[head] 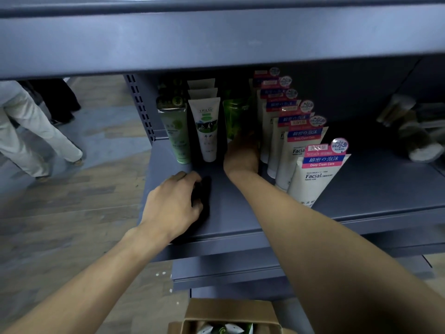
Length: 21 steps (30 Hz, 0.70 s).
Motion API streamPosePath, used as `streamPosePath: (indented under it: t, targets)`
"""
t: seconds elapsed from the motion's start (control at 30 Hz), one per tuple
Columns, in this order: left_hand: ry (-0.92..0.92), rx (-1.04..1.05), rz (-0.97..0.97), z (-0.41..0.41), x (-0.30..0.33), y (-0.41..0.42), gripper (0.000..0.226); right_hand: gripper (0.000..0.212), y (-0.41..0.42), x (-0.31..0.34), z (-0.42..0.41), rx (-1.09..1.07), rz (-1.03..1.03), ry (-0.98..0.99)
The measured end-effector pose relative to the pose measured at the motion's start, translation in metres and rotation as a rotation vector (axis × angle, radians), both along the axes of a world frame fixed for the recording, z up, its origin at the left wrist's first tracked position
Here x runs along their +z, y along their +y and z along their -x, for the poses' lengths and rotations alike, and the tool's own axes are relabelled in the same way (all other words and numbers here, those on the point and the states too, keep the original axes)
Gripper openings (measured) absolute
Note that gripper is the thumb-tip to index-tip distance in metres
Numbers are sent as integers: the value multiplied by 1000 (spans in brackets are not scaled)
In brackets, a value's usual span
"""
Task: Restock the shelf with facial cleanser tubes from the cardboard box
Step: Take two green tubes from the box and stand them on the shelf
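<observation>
Grey metal shelf mid-frame, cardboard box with more tubes bottom centre; right hand reaches in gripping green cleanser tube in centre row, should seat it upright, flush between neighbours; left hand rests loosely curled, empty, on shelf front.

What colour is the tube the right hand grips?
Translucent green tube, seen in the head view.
</observation>
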<state>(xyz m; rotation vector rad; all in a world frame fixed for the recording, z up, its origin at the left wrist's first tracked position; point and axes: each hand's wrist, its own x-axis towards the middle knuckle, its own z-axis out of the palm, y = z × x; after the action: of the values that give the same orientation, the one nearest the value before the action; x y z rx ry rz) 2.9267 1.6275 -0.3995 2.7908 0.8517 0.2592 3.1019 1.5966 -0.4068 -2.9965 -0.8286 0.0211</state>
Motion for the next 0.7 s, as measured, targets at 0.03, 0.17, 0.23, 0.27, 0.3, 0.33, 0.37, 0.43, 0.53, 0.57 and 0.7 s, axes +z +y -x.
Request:
streamPosePath:
  t: [0.03, 0.17, 0.23, 0.27, 0.3, 0.33, 0.37, 0.43, 0.53, 0.57, 0.7]
  targets:
    - [-5, -2, -8, 2, 2, 0, 41, 52, 0, -3, 0, 0, 11, 22]
    - [-18, -2, -47, 8, 17, 3, 41, 47, -9, -3, 9, 2, -20, 59]
    - [-29, -6, -56, 11, 25, 3, 43, 44, -14, 4, 18, 9, -50, 64]
    - [-30, -7, -58, 14, 30, 2, 43, 43, -16, 9, 22, 8, -62, 71]
    - [-28, -10, -60, 16, 35, 1, 44, 41, -18, 14, 26, -1, -81, 93]
    - [-25, -12, -63, 18, 39, 0, 44, 41, -19, 19, 30, -23, -121, 132]
    - [-19, -12, -64, 21, 45, -1, 45, 42, -21, 24, 34, -49, -171, 163]
    - [-1, -5, -76, 28, 54, -3, 45, 45, -27, 34, 43, -85, -272, 187]
    - [18, -11, -98, 45, 63, -12, 40, 51, -48, 53, 66, -15, -318, 164]
    - [27, -21, -100, 52, 64, -16, 39, 54, -58, 59, 75, 17, -327, 149]
    - [45, -54, -108, 77, 72, -33, 39, 61, -100, 78, 115, 124, -344, 75]
